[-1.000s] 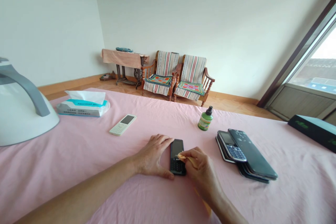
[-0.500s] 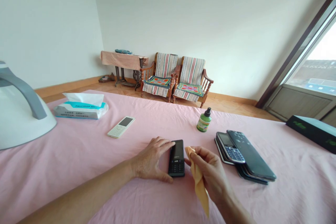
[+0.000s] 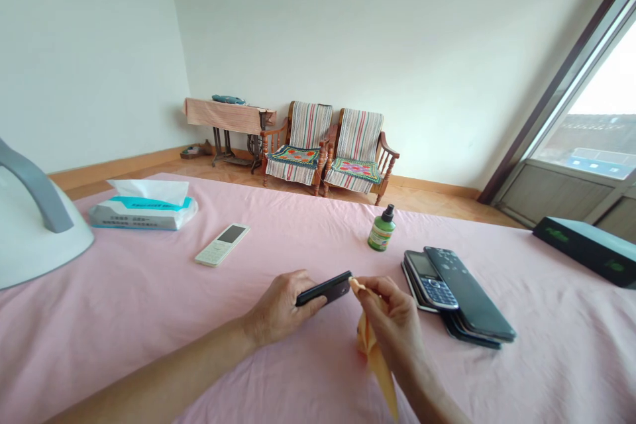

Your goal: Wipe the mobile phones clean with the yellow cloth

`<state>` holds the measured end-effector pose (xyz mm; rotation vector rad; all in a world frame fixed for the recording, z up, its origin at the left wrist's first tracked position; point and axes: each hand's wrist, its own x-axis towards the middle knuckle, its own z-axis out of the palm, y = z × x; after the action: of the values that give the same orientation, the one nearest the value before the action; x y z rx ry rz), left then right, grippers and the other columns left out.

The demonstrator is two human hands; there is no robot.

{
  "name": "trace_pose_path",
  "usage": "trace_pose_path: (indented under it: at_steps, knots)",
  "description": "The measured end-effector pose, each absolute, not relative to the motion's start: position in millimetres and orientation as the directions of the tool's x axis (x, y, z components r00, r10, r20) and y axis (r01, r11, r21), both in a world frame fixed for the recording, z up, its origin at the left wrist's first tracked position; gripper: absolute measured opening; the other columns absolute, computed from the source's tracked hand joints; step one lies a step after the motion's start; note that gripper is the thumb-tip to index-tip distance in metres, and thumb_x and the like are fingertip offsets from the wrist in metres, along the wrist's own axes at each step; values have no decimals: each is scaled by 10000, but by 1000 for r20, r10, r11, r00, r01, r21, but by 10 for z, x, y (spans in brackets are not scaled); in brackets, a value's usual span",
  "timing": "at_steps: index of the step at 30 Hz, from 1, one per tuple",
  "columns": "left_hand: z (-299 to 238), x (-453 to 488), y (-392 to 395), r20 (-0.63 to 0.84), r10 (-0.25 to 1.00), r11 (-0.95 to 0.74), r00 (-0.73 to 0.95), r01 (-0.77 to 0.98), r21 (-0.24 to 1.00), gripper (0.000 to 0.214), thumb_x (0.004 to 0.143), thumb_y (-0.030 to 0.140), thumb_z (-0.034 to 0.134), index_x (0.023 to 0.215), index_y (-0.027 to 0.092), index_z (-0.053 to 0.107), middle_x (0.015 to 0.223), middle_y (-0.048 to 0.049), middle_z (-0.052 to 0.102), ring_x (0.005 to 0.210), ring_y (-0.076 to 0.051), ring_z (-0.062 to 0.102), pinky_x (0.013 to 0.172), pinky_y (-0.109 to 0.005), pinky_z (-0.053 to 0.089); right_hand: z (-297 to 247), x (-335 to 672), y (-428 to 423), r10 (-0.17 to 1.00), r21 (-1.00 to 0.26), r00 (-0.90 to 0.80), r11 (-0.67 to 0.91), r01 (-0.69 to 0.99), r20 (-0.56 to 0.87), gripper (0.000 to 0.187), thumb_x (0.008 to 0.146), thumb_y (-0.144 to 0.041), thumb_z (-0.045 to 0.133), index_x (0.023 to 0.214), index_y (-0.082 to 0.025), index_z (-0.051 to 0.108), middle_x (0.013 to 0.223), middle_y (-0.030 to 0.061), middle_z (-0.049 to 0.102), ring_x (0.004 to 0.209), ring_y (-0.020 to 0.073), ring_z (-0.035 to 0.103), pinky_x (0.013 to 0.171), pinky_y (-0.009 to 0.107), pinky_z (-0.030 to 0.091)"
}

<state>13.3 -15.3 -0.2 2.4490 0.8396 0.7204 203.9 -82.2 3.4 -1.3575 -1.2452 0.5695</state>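
My left hand (image 3: 281,308) is closed around one end of a black mobile phone (image 3: 332,289), which is tilted on its side with its back and edge toward me. In my right hand (image 3: 395,311) an orange-yellow cloth (image 3: 373,358) is pinched between thumb and fingers, its loose end hanging down. The cloth's tip meets the far end of the phone, at its edge. To the right lies a stack of phones, with a keypad phone (image 3: 437,288) and a large dark phone (image 3: 470,295) on top. A green spray bottle (image 3: 381,232) stands beyond my right hand.
A white keypad phone (image 3: 222,245) lies on the pink tablecloth (image 3: 278,232) at left. Behind it are a tissue pack (image 3: 144,209) and a white kettle (image 3: 40,232). At far right sits a black box (image 3: 586,248). Two chairs (image 3: 308,139) stand beyond the table.
My left hand has lifted the black phone from the tablecloth and turned it onto its side. My right hand has brought the cloth against the phone's end. The view has shifted slightly.
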Motion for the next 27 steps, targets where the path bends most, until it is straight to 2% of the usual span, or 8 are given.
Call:
trace_pose_path:
  at_steps: [3, 6, 8, 13, 17, 22, 27]
  knots:
    - [38, 139, -175, 319, 641, -721, 699, 405, 562, 318, 910, 369, 483, 693, 165, 594, 655, 4, 523, 634, -144, 529, 565, -224, 380, -41, 2110, -764, 858, -866, 320, 242, 437, 402, 212, 786, -360, 609, 829, -194, 734, 753, 43, 643, 695, 183, 605, 619, 267, 462]
    - [96, 86, -198, 304, 594, -743, 745, 362, 563, 169, 849, 329, 563, 851, 182, 646, 721, 1, 572, 659, -149, 550, 590, -226, 396, -85, 2114, -731, 845, -836, 315, 246, 490, 433, 187, 799, -332, 588, 827, -207, 724, 767, 40, 636, 712, 186, 613, 630, 269, 462]
    - [114, 23, -192, 289, 552, -764, 782, 336, 551, 156, 824, 285, 584, 932, 193, 648, 752, -1, 587, 653, -146, 555, 578, -222, 394, -89, 2097, -725, 845, -828, 316, 234, 510, 433, 166, 807, -299, 580, 830, -209, 717, 779, 35, 634, 723, 182, 616, 655, 269, 458]
    - [53, -57, -151, 314, 494, -824, 811, 321, 468, 146, 861, 214, 499, 805, 172, 627, 692, -10, 574, 631, -149, 546, 577, -230, 382, -76, 2056, -722, 835, -826, 329, 234, 513, 441, 150, 820, -241, 563, 820, -201, 708, 780, 26, 617, 734, 171, 613, 676, 260, 450]
    - [1, -7, -184, 333, 480, -839, 811, 315, 444, 124, 847, 194, 503, 776, 173, 602, 656, 2, 539, 628, -149, 541, 578, -230, 370, -89, 2044, -712, 815, -788, 299, 278, 549, 496, 166, 835, -195, 542, 848, -189, 708, 772, 24, 568, 701, 153, 587, 648, 251, 447]
    - [-51, 52, -210, 397, 487, -845, 778, 306, 438, 181, 834, 197, 523, 654, 174, 532, 587, 25, 490, 552, -127, 505, 526, -222, 328, -100, 1839, -805, 823, -742, 128, 417, 525, 553, 203, 844, -102, 505, 859, -195, 684, 820, 33, 542, 755, 142, 575, 673, 234, 466]
    - [-83, 67, -194, 410, 504, -833, 760, 303, 462, 207, 862, 232, 510, 666, 167, 514, 604, 26, 494, 550, -115, 509, 523, -206, 332, -80, 1623, -891, 837, -751, 25, 476, 458, 546, 268, 831, -40, 473, 864, -208, 680, 849, 33, 556, 762, 125, 578, 680, 212, 472]
